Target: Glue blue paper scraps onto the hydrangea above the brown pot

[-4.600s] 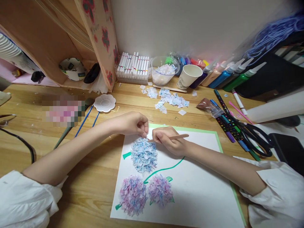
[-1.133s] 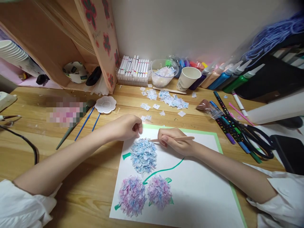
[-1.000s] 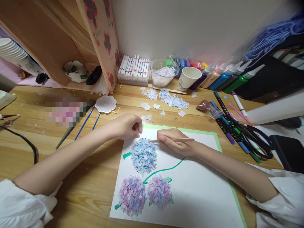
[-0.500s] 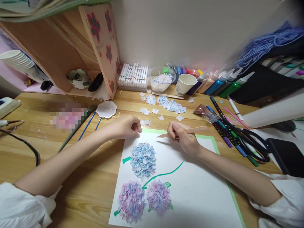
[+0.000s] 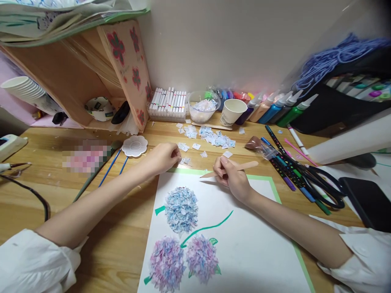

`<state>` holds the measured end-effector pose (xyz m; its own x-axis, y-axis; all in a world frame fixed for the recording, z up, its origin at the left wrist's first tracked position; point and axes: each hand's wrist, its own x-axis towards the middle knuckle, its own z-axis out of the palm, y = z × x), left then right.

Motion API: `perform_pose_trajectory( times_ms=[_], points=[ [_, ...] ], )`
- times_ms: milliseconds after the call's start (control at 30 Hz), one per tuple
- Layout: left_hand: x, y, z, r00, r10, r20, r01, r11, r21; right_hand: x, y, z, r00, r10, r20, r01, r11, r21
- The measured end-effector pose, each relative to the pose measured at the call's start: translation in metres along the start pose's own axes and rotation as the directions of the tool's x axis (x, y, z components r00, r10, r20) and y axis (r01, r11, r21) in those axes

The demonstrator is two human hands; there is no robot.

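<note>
My right hand (image 5: 233, 179) holds a pointed wooden stick (image 5: 249, 165), its tip just over the upper part of a white sheet (image 5: 253, 240) with a green border. My left hand (image 5: 165, 158) is closed, fingertips bent down at the sheet's top edge beside small paper squares (image 5: 185, 161); whether anything is pinched in them is hidden. On the sheet sit a blue flower head (image 5: 181, 209) of ruffled paper bits and two pink-purple ones, the left (image 5: 167, 263) and the right (image 5: 202, 258). A green painted stem (image 5: 210, 226) curves up between them.
Loose bluish paper pieces (image 5: 216, 137) lie behind the sheet. Further back stand a marker box (image 5: 168, 105), a plastic bowl (image 5: 203, 108), a paper cup (image 5: 232, 112) and paint bottles (image 5: 276, 108). Pens and scissors (image 5: 324, 183) are at right, a flower-shaped palette (image 5: 134, 145) at left.
My left hand has moved away from the sheet, back toward the loose paper squares. My right hand keeps the stick almost in place. The view has shifted slightly.
</note>
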<state>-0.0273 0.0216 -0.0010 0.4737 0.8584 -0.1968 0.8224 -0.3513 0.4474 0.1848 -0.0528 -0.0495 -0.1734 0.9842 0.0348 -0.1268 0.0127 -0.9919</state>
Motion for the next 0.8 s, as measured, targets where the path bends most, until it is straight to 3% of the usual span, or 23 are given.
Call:
perform_pose_trajectory(
  times_ms=[133, 233, 367, 433, 533, 800],
  points=[
    [-0.007, 0.001, -0.012, 0.999, -0.039, 0.005, 0.039, 0.992, -0.118, 0.001, -0.002, 0.001, 1.0, -0.016, -0.001, 0.016, 1.0, 0.013],
    [-0.012, 0.003, -0.023, 0.991, -0.049, 0.128, 0.084, 0.954, -0.288, 0.001, -0.002, 0.001, 1.0, -0.015, 0.013, 0.015, 1.0, 0.019],
    [-0.015, 0.008, -0.026, 0.943, 0.055, 0.328, 0.085, 0.913, -0.399, -0.001, -0.001, -0.001, 0.998, -0.014, 0.059, 0.011, 0.999, 0.044],
    [-0.014, 0.013, -0.02, 0.909, 0.117, 0.4, 0.039, 0.931, -0.363, -0.002, 0.0, -0.002, 0.994, -0.016, 0.104, 0.01, 0.998, 0.06],
    [-0.011, 0.021, -0.007, 0.869, 0.121, 0.48, 0.013, 0.964, -0.265, -0.004, 0.0, -0.002, 0.989, -0.01, 0.148, 0.002, 0.999, 0.053],
    [-0.002, 0.032, 0.001, 0.83, 0.105, 0.549, -0.09, 0.994, -0.053, -0.007, 0.0, 0.0, 0.969, 0.092, 0.23, -0.064, 0.99, -0.126]
  ],
)
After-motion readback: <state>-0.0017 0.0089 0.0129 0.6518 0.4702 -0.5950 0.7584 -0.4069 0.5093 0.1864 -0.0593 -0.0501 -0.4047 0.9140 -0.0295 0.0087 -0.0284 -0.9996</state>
